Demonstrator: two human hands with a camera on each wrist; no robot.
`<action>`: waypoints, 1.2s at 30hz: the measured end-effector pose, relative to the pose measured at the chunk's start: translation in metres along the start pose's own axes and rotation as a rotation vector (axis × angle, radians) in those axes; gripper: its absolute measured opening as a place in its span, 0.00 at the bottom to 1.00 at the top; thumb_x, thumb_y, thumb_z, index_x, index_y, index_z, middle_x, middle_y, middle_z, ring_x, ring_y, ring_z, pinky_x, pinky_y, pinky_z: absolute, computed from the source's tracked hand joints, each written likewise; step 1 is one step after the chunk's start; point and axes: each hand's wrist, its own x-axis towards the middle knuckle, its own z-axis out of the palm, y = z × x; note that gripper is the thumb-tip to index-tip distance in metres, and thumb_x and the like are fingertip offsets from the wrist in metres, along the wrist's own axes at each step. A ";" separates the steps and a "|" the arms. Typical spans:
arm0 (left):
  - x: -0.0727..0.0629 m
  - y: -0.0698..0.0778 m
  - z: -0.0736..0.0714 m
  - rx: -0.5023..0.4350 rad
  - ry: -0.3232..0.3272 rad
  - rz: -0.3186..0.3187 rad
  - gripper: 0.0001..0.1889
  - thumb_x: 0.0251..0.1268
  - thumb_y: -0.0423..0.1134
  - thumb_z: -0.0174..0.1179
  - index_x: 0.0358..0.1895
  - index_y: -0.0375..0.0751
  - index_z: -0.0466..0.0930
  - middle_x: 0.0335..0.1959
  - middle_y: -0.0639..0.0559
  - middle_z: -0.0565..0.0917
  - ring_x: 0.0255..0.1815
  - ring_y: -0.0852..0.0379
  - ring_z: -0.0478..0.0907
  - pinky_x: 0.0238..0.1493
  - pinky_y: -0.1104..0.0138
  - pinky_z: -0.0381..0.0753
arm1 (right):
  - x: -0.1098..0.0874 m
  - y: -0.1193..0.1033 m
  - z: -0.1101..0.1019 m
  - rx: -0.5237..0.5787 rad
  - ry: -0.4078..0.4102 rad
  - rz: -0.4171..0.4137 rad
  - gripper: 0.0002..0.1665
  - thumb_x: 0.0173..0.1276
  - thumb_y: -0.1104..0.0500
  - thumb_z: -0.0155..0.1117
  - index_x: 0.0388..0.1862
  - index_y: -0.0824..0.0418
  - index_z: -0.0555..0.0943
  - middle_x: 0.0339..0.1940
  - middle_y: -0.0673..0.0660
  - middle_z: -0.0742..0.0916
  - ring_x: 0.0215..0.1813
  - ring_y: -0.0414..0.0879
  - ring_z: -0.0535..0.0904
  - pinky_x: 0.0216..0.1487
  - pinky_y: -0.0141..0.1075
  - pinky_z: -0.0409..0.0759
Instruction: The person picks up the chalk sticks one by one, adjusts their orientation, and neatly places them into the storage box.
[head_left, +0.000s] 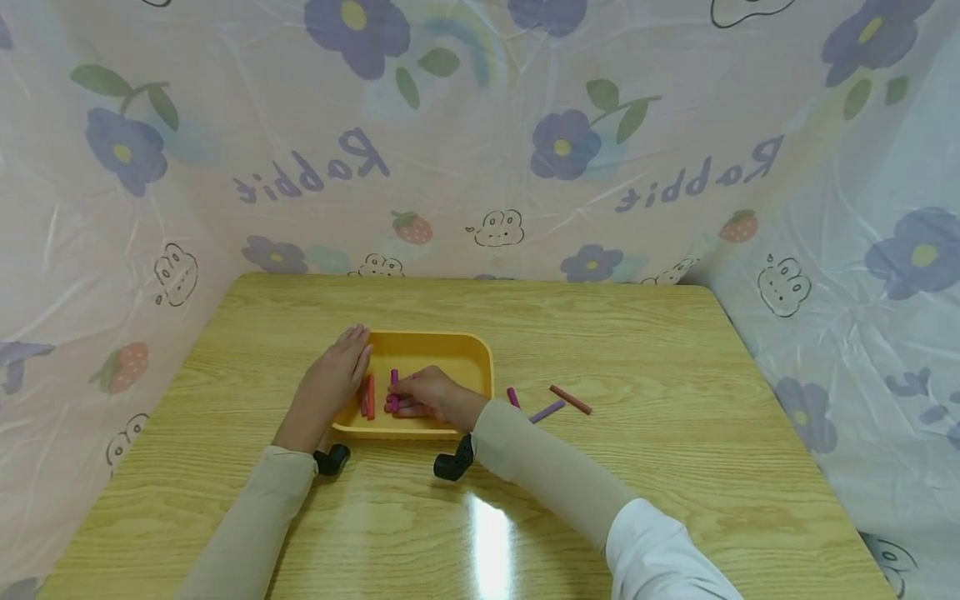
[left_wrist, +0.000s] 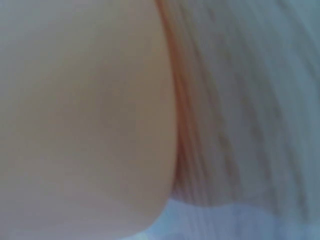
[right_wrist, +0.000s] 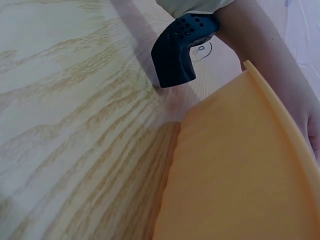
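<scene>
With the left hand point(head_left: 328, 382) straight-fingered at the tray's point(head_left: 450, 352) left end, the right hand point(head_left: 431, 392) pinches a magenta stick point(head_left: 394, 377), apparently mid-placement, calling for release.

The left hand point(head_left: 328, 385) hides one end of the yellow tray point(head_left: 431, 342). Fingers on the right hand point(head_left: 437, 395) cover part of a purple stick point(head_left: 394, 374). The left wrist view is too blurry.

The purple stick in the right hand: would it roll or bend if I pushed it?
The purple stick would probably roll, since it looks rounded. It's likely stiff, looking straight where the right hand pinches it. It may be light, being so slim.
</scene>
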 end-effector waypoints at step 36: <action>0.001 -0.004 0.002 -0.012 0.019 0.006 0.25 0.74 0.43 0.43 0.67 0.31 0.61 0.68 0.38 0.62 0.69 0.43 0.56 0.65 0.49 0.60 | 0.002 0.002 -0.001 0.039 -0.022 -0.015 0.16 0.70 0.63 0.54 0.49 0.74 0.77 0.37 0.64 0.86 0.40 0.53 0.84 0.42 0.40 0.83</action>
